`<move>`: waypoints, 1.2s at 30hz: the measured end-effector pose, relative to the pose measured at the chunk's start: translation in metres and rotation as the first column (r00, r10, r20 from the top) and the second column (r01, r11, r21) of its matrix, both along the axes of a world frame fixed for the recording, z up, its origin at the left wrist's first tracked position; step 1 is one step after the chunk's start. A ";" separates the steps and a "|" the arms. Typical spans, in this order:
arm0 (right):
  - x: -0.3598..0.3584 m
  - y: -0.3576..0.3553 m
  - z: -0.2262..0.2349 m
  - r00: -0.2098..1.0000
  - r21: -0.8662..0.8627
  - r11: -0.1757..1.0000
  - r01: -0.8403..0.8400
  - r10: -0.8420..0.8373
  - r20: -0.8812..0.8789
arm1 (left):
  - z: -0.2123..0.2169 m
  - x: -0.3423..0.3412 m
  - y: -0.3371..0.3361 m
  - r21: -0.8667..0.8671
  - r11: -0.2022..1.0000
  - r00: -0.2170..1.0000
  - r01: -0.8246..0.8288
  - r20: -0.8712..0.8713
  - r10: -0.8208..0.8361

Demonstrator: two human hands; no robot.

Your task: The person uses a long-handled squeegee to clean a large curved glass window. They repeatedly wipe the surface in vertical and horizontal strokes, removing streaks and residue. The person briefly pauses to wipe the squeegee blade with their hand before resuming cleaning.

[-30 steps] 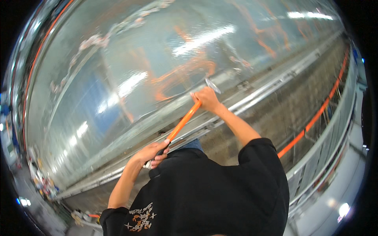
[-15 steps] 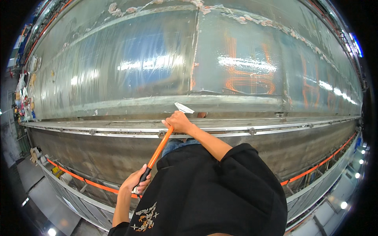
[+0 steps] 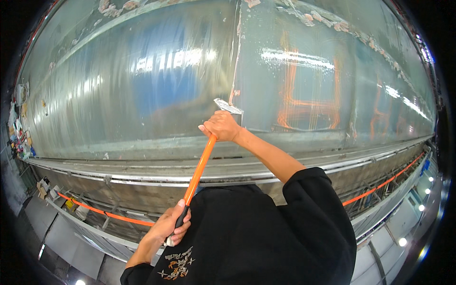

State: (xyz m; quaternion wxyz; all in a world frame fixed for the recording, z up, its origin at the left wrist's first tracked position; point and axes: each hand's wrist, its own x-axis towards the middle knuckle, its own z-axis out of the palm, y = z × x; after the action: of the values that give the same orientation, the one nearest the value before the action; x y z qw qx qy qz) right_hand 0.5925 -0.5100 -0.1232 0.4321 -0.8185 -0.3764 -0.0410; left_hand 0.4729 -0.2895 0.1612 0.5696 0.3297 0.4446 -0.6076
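Both my hands hold a long-handled scraper (image 3: 198,171) with an orange shaft. My left hand (image 3: 172,225), low and near my body, is closed round its black grip. Farther up, my right hand (image 3: 221,126) wraps the shaft just below the head. The pale, flat scraper head (image 3: 228,106) lies over the lower part of a seam (image 3: 236,61) in a large, shiny grey-green panel surface (image 3: 304,88). Whether its edge presses on the surface I cannot tell.
A metal rail (image 3: 142,179) runs across in front of me, below the panels. Ragged pinkish-white residue (image 3: 342,27) lines the upper joints. An orange bar (image 3: 114,216) follows a walkway behind me. Assorted small items (image 3: 23,140) crowd the far left.
The scraper head has moved away from me, from near the panel's lower border up onto the seam. My right arm has stretched out farther, and the view has shifted forward.
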 end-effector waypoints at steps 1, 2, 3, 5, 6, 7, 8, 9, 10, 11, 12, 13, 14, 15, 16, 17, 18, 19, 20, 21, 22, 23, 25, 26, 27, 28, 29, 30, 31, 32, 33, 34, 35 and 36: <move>0.017 -0.005 0.000 1.000 0.005 1.000 0.028 -0.028 0.000 | 0.001 0.020 -0.005 -0.001 1.000 1.000 0.006 -0.007 -0.006; 0.036 -0.010 0.001 0.998 0.004 0.998 0.061 -0.061 0.001 | 0.000 0.042 -0.010 -0.006 1.000 1.000 0.015 -0.012 -0.015; 0.058 -0.014 -0.001 0.997 0.011 0.997 0.076 -0.076 0.030 | -0.002 0.066 -0.014 -0.017 1.000 1.000 0.005 -0.018 -0.006; 0.117 -0.021 -0.008 0.992 0.035 0.996 0.088 -0.091 0.091 | -0.007 0.112 -0.027 0.003 1.000 1.000 -0.018 -0.015 0.018; 0.146 -0.026 -0.010 0.986 0.039 0.994 0.105 -0.109 0.126 | -0.012 0.137 -0.031 0.004 1.000 1.000 -0.011 -0.012 0.011; 0.176 -0.026 -0.012 0.980 0.051 0.993 0.104 -0.112 0.165 | -0.015 0.158 -0.032 -0.010 0.998 0.998 -0.066 -0.005 0.066; 0.207 -0.028 -0.015 0.980 0.072 0.993 0.097 -0.108 0.169 | -0.018 0.184 -0.037 -0.002 0.997 0.997 -0.080 -0.004 0.080; 0.238 -0.030 -0.019 0.980 0.094 0.992 0.088 -0.103 0.171 | -0.023 0.210 -0.042 0.029 0.997 0.997 -0.076 0.023 0.076; 0.270 -0.035 -0.024 0.967 0.085 0.991 0.105 -0.121 0.224 | -0.032 0.234 -0.046 0.059 0.996 0.997 -0.068 0.044 0.065; 0.303 -0.033 -0.022 0.948 0.080 0.991 0.104 -0.123 0.294 | -0.040 0.248 -0.046 0.018 0.991 0.986 -0.132 0.104 0.129; 0.335 -0.037 -0.022 0.949 0.086 0.991 0.100 -0.121 0.290 | -0.051 0.268 -0.048 -0.029 0.984 0.973 -0.176 0.145 0.179; 0.360 -0.040 -0.023 0.951 0.092 0.992 0.089 -0.112 0.290 | -0.063 0.290 -0.053 -0.069 0.976 0.961 -0.205 0.172 0.214; 0.377 -0.043 -0.024 0.954 0.061 0.991 0.121 -0.133 0.270 | -0.068 0.307 -0.057 -0.106 0.965 0.945 -0.238 0.205 0.256; 0.393 -0.048 -0.022 0.955 0.024 0.988 0.150 -0.151 0.256 | -0.072 0.317 -0.061 -0.097 0.965 0.940 -0.242 0.222 0.258; 0.401 -0.049 -0.015 0.956 -0.013 0.985 0.173 -0.165 0.243 | -0.076 0.322 -0.064 -0.089 0.964 0.934 -0.252 0.238 0.266; 0.394 -0.048 -0.010 0.973 -0.046 0.991 0.125 -0.113 0.202 | -0.077 0.318 -0.063 -0.081 0.962 0.928 -0.260 0.256 0.272; 0.379 -0.049 -0.007 0.984 -0.081 0.993 0.082 -0.068 0.166 | -0.075 0.305 -0.059 -0.076 0.966 0.935 -0.247 0.244 0.258; 0.359 -0.048 -0.006 0.992 -0.118 0.992 0.040 -0.025 0.128 | -0.074 0.282 -0.054 -0.073 0.970 0.942 -0.233 0.232 0.244; 0.329 -0.042 -0.008 0.999 -0.145 0.989 0.023 -0.017 0.041 | -0.073 0.254 -0.048 -0.071 0.973 0.950 -0.219 0.212 0.229; 0.292 -0.036 -0.011 0.999 -0.169 0.986 0.005 -0.013 -0.043 | -0.074 0.219 -0.036 -0.099 0.978 0.960 -0.181 0.200 0.198; 0.253 -0.027 -0.009 0.996 -0.260 0.962 -0.088 0.081 -0.034 | -0.072 0.179 -0.019 -0.119 0.981 0.966 -0.152 0.194 0.173; 0.204 -0.013 -0.004 0.979 -0.126 0.989 -0.079 0.054 -0.195 | -0.068 0.136 -0.005 -0.079 0.990 0.973 -0.115 0.194 0.128; 0.105 0.006 0.009 0.999 -0.094 0.995 -0.041 0.038 -0.040 | -0.054 0.053 0.018 0.029 0.999 0.984 -0.017 0.179 0.011; 0.056 0.016 0.014 0.998 -0.144 0.988 -0.059 0.053 -0.045 | -0.044 0.011 0.028 0.094 0.995 0.985 0.044 0.162 -0.059; 0.017 0.023 0.020 0.996 -0.188 0.979 -0.072 0.061 -0.060 | -0.033 -0.026 0.037 0.141 0.986 0.968 0.086 0.223 -0.116; -0.009 0.031 0.033 0.988 -0.184 0.974 -0.135 0.119 -0.094 | -0.028 -0.060 0.047 0.190 0.975 0.943 0.117 0.286 -0.169; -0.032 0.037 0.048 0.974 -0.181 0.963 -0.202 0.178 -0.139 | -0.021 -0.091 0.055 0.396 0.893 0.830 0.214 0.409 -0.380; -0.047 0.041 0.063 0.974 -0.182 0.961 -0.207 0.184 -0.135 | -0.016 -0.119 0.061 0.596 0.762 0.663 0.254 0.466 -0.586; -0.058 0.045 0.081 0.973 -0.182 0.960 -0.215 0.194 -0.128 | -0.013 -0.136 0.064 0.772 0.594 0.461 0.227 0.453 -0.763; -0.069 0.048 0.093 0.971 -0.181 0.958 -0.224 0.204 -0.122 | -0.005 -0.143 0.064 0.848 0.488 0.407 0.205 0.380 -0.831; -0.081 0.052 0.098 0.972 -0.174 0.959 -0.223 0.207 -0.108 | 0.009 -0.143 0.061 0.911 0.377 0.351 0.170 0.302 -0.887; -0.091 0.054 0.094 0.965 -0.186 0.952 -0.242 0.217 -0.144 | 0.018 -0.142 0.060 0.958 0.255 0.297 0.128 0.209 -0.932; -0.102 0.055 0.081 0.958 -0.199 0.945 -0.260 0.225 -0.180 | 0.016 -0.148 0.063 0.965 0.243 0.317 0.104 0.199 -0.927; -0.111 0.056 0.070 0.948 -0.207 0.938 -0.278 0.232 -0.220 | 0.013 -0.156 0.066 0.960 0.245 0.250 0.136 0.206 -0.946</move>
State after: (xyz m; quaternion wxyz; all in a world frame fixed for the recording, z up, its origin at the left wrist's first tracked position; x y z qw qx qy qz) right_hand 0.4811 -0.4538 -0.0533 0.3679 -0.8080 -0.4385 0.1395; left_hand 0.3164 -0.2231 0.1739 0.1673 0.9290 0.1697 -0.2831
